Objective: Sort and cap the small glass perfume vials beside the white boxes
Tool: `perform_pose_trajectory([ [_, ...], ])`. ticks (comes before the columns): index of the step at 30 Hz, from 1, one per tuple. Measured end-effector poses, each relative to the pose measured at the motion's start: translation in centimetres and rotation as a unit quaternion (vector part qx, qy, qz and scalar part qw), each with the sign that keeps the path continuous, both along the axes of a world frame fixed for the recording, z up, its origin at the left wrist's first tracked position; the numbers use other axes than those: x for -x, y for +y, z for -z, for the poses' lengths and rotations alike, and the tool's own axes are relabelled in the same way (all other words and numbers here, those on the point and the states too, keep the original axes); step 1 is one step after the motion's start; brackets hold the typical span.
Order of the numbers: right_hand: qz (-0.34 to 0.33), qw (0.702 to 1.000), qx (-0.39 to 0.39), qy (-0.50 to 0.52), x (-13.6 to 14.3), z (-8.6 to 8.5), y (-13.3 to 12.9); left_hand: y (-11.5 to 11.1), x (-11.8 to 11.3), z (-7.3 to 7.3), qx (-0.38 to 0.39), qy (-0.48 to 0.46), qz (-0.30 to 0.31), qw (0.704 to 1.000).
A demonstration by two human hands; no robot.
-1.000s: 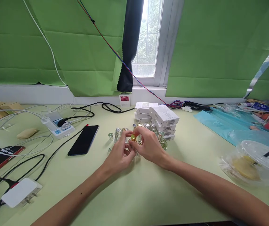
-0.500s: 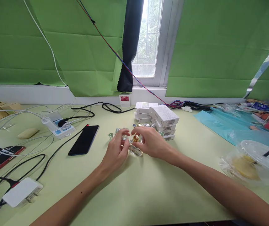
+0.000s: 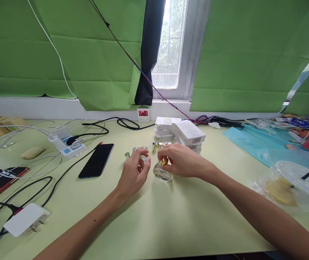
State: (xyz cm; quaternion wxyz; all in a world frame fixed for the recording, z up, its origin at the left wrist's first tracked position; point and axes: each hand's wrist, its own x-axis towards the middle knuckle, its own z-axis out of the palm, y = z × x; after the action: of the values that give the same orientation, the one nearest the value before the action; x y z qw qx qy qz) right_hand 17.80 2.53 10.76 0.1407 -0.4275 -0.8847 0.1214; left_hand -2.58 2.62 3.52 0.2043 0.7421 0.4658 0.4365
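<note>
My right hand (image 3: 182, 159) pinches the gold top of a clear oval glass bottle (image 3: 163, 174), which looks like a perfume bottle. The bottle leans over the table with its flat glass body to the left of my fingers. My left hand (image 3: 135, 168) is apart from it, fingers loosely curled with a gap between thumb and forefinger. Behind my left hand are more shiny glass pieces, partly hidden by the fingers. Small metallic caps (image 3: 154, 147) stand beyond my right hand, and a greenish one (image 3: 127, 155) is left of my left hand.
White boxes (image 3: 189, 133) are stacked behind my right hand. A black phone (image 3: 96, 161) lies to the left, near a power strip (image 3: 67, 144) and loose cables. At the right are a lidded plastic cup (image 3: 292, 184) and a blue sheet (image 3: 254, 142).
My right hand has moved slightly right, carrying the bottle away from my left hand. My left hand stays almost in place, its thumb and forefinger now clear of the bottle.
</note>
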Motion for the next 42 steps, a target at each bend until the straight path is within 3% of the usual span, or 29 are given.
perform_pose_trajectory([
  [25,0.117,0.967,0.0,-0.224,-1.0,-2.9,-1.5,0.1,-0.1,0.0,-0.027,0.016,-0.016,0.999],
  [42,0.143,0.976,-0.049,-0.154,-1.1,-2.0,-1.6,0.0,0.0,-0.6,-0.071,0.032,-0.013,0.997],
])
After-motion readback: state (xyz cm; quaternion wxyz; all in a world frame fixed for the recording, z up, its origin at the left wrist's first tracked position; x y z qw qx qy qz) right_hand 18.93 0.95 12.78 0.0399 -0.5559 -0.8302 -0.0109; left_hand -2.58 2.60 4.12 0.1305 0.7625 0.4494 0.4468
